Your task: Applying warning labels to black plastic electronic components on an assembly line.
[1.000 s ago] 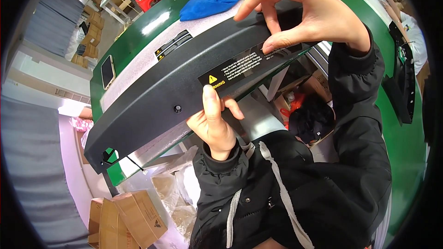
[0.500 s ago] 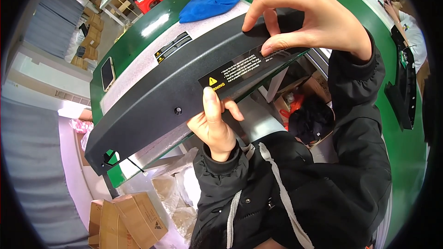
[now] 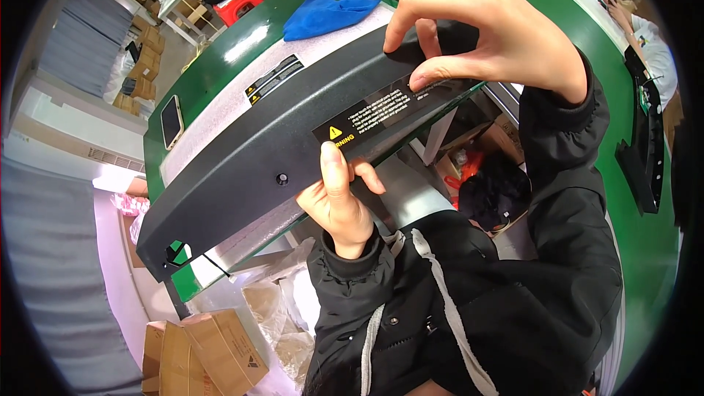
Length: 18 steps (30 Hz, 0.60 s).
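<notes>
A long, curved black plastic panel (image 3: 242, 165) lies tilted along the near edge of the workbench. On its face is a black warning label (image 3: 367, 119) with a yellow triangle and white print. My left hand (image 3: 341, 205) grips the panel's near edge, its thumb on the label's lower left corner and the other fingers partly hidden below. From above, my right hand (image 3: 491, 33) arches over the panel's right end. Its thumb presses on the label's right part, while the index fingertip rests on the panel higher up; these fingers are apart.
A pale pad (image 3: 213, 125) under the panel bears a loose label sheet (image 3: 273, 79). On the green bench are a phone (image 3: 171, 122) and a blue cloth (image 3: 326, 15). Cardboard boxes (image 3: 213, 356) stand below. At right, a co-worker's arm is near another black panel (image 3: 642, 158).
My right thumb has slid slightly left along the label. The view has shifted a little; my left hand keeps its grip on the panel.
</notes>
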### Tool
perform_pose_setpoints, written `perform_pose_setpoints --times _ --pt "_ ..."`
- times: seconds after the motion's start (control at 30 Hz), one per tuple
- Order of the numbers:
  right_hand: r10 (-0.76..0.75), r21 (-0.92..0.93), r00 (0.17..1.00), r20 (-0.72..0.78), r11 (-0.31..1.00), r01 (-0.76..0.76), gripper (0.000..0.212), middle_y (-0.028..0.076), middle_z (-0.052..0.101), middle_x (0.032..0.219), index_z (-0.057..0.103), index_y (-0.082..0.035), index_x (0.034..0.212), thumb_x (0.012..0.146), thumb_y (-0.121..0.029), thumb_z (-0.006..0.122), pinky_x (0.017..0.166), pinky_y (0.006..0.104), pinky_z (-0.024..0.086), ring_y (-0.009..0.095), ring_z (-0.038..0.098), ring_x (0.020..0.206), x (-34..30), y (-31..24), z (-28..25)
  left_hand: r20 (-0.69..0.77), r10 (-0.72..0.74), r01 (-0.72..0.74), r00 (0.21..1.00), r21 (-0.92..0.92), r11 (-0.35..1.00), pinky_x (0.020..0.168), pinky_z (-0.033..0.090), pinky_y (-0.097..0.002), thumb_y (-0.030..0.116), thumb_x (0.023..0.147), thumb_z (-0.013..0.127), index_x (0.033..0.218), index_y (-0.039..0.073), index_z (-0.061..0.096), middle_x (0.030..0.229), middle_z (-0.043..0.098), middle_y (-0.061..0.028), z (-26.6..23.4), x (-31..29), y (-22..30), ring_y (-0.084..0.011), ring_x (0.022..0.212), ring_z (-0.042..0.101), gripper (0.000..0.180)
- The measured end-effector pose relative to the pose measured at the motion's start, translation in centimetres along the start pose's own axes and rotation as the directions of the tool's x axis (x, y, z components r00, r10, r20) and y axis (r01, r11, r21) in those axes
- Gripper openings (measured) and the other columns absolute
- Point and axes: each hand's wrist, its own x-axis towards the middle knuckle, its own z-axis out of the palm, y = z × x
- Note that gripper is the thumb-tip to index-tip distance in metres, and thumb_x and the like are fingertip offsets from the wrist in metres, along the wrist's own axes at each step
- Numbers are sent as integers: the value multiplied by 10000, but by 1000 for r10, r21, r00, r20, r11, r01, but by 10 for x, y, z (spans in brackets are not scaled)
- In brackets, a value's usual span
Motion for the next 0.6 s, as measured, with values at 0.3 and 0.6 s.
perform_pose_setpoints --times 0.3,0.6 --pt "-91 -444 788 -609 862 -244 207 1 606 883 638 -109 935 790 -255 621 843 346 348 183 560 886 -23 -30 55 -61 50 -44 997 93 995 372 369 -239 193 911 480 755 -58 568 606 525 -67 3 0 -6 -108 421 443 309" --pt "-225 -457 810 -542 887 -59 392 62 592 1183 587 -87 1153 921 -277 334 996 331 266 162 543 1119 -33 -21 136 -99 8 15 995 233 972 549 430 -253 288 908 470 895 -37 615 767 628 -84 2 -6 3 -149 602 562 356"
